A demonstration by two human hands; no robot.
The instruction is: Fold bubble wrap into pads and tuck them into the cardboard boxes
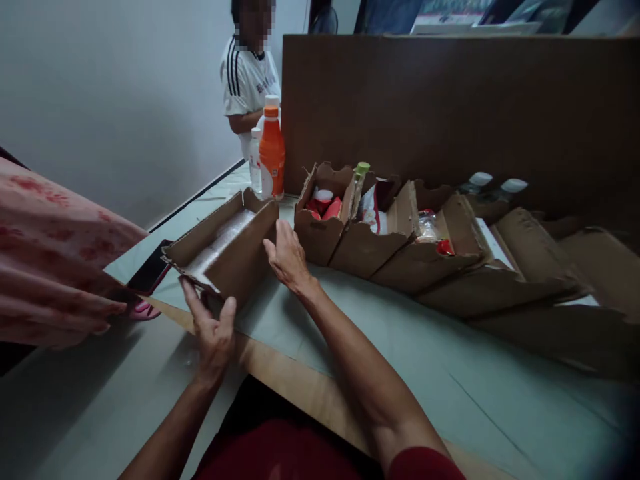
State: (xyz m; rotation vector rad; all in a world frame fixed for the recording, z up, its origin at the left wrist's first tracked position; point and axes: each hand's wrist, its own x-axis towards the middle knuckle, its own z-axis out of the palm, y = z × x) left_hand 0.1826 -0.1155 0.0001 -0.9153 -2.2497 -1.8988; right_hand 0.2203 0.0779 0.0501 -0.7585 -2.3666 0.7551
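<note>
A narrow cardboard box [245, 257] sits at an angle near the table's left front edge. Inside it lies a row of something shiny in clear wrapping [223, 241]; its kind I cannot make out. At the near end of this box is my left hand [211, 333], fingers against its front edge and thumb spread apart. My right hand [289, 257] is beside the far right end, fingers stretched out and nothing in them. Whether it touches the cardboard I cannot tell.
Several cardboard bins [380, 250] with packets stand in a row at right, before a tall cardboard panel [450, 107]. An orange bottle [272, 153] and a clear bottle [255, 163] stand behind the box. A person [247, 83] is beyond. Pink floral cloth [55, 253] hangs left.
</note>
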